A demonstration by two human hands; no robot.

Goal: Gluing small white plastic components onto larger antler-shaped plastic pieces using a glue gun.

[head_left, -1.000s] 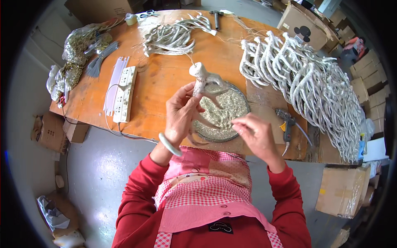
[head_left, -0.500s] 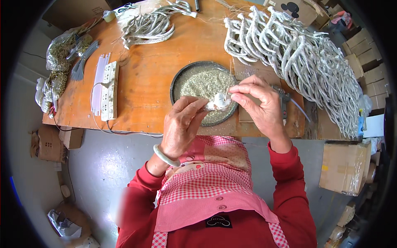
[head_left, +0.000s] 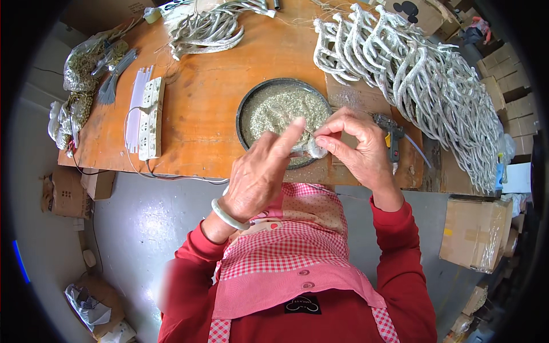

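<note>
Pretty bright, even daylight all over, soft and diffuse, so shadows are weak, just a faint one under the desk (head_left: 200, 114) edge on the grey floor (head_left: 143, 228). No harsh glare. Heavy fisheye: the desk edges bow, and black vignette eats all the corners. Centre is sharp enough; things get soft and smeared toward the rim, especially lower left.

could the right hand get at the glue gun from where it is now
Probably yes: the glue gun lies on the table just beside the right hand, nothing between them, though that hand is pinching a small silvery piece.
</note>
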